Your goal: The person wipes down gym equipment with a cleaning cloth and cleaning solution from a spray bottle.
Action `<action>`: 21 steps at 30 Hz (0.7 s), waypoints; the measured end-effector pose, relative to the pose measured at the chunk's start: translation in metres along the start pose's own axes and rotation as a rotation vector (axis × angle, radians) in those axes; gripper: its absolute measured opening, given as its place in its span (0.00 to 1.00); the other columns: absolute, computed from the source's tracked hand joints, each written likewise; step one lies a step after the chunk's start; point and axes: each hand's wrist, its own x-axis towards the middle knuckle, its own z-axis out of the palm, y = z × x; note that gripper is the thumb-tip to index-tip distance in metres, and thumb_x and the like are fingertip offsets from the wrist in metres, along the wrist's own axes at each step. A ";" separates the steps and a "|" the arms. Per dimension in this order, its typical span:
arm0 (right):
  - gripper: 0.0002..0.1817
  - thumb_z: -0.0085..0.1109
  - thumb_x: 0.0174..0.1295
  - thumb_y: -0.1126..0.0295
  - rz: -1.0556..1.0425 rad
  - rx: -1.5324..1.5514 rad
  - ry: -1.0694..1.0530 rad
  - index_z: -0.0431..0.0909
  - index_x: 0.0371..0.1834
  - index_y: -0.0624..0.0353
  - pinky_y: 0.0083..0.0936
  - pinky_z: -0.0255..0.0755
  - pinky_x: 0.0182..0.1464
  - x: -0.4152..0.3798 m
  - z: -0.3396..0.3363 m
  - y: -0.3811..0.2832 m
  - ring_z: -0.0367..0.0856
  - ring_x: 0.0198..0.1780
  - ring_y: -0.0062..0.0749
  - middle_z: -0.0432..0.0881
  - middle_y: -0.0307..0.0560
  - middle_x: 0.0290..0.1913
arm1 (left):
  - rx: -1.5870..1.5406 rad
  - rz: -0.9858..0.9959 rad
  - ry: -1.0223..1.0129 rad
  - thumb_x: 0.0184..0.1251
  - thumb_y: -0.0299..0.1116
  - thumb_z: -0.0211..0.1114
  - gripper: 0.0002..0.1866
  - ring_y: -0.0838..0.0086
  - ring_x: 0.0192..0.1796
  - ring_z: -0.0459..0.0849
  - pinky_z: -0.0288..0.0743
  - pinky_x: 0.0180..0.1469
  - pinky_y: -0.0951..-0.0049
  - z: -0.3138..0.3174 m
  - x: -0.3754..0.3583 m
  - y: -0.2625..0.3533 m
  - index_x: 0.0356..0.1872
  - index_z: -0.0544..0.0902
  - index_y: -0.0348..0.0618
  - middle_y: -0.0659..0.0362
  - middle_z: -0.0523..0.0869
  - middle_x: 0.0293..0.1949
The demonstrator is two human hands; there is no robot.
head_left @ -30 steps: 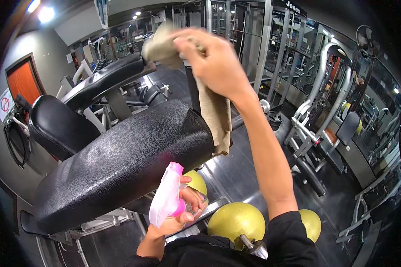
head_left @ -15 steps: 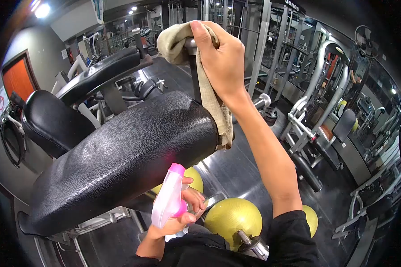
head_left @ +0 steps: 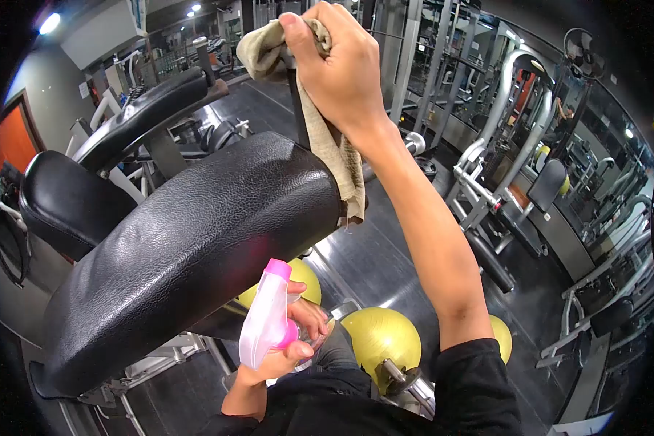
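Note:
Near the top centre, my right hand point(head_left: 341, 69) grips a beige cloth point(head_left: 334, 156) wrapped round the top of a dark upright post point(head_left: 298, 109). The cloth's loose end hangs down beside the end of a black padded pad point(head_left: 196, 232). Low in the view, my left hand point(head_left: 283, 349) is closed round a spray bottle with a white and pink head point(head_left: 267, 316), held below the pad's edge. The bottle's body is partly hidden by my fingers.
Yellow exercise balls point(head_left: 385, 345) lie on the dark floor below, beside a metal bar end point(head_left: 396, 370). A second black pad point(head_left: 80, 196) stands at the left. A machine with curved grey tubes point(head_left: 512, 109) is at the right, before mirrors.
The view has shifted, so the pad and machines sit slightly lefter and higher. My right hand is still on the cloth at the post, and my left still holds the bottle.

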 end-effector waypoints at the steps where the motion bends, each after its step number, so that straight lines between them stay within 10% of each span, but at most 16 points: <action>1: 0.15 0.54 0.68 0.61 -0.028 0.087 -0.034 0.74 0.28 0.60 0.30 0.72 0.37 0.003 -0.002 -0.001 0.78 0.32 0.35 0.76 0.46 0.27 | -0.013 -0.024 0.000 0.56 0.43 0.74 0.41 0.68 0.33 0.81 0.75 0.47 0.63 0.001 0.000 -0.001 0.62 0.60 0.31 0.58 0.78 0.25; 9: 0.16 0.49 0.71 0.62 0.161 0.550 -0.260 0.72 0.31 0.65 0.22 0.71 0.29 0.007 -0.010 -0.002 0.78 0.27 0.31 0.76 0.48 0.28 | -0.016 -0.089 -0.050 0.54 0.38 0.76 0.40 0.69 0.33 0.81 0.75 0.43 0.67 0.008 0.005 -0.015 0.61 0.63 0.31 0.57 0.78 0.26; 13: 0.10 0.48 0.71 0.65 0.024 0.264 -0.379 0.76 0.40 0.59 0.34 0.73 0.49 0.012 -0.015 0.005 0.78 0.44 0.35 0.76 0.47 0.38 | -0.021 -0.055 -0.150 0.54 0.36 0.75 0.38 0.69 0.33 0.81 0.75 0.42 0.69 0.011 0.013 -0.023 0.61 0.63 0.30 0.56 0.79 0.27; 16: 0.16 0.56 0.63 0.59 -0.093 0.105 -0.135 0.81 0.35 0.63 0.38 0.72 0.41 0.006 -0.012 0.008 0.79 0.35 0.52 0.79 0.55 0.30 | 0.002 -0.048 -0.198 0.54 0.35 0.75 0.38 0.70 0.33 0.81 0.76 0.41 0.70 0.012 0.017 -0.028 0.60 0.64 0.29 0.56 0.79 0.27; 21: 0.16 0.55 0.63 0.59 -0.086 0.210 -0.221 0.81 0.36 0.62 0.37 0.75 0.42 0.012 -0.011 0.009 0.82 0.37 0.50 0.82 0.59 0.31 | 0.046 -0.025 -0.241 0.53 0.34 0.76 0.37 0.70 0.33 0.81 0.76 0.41 0.70 0.011 0.028 -0.036 0.59 0.65 0.28 0.56 0.79 0.27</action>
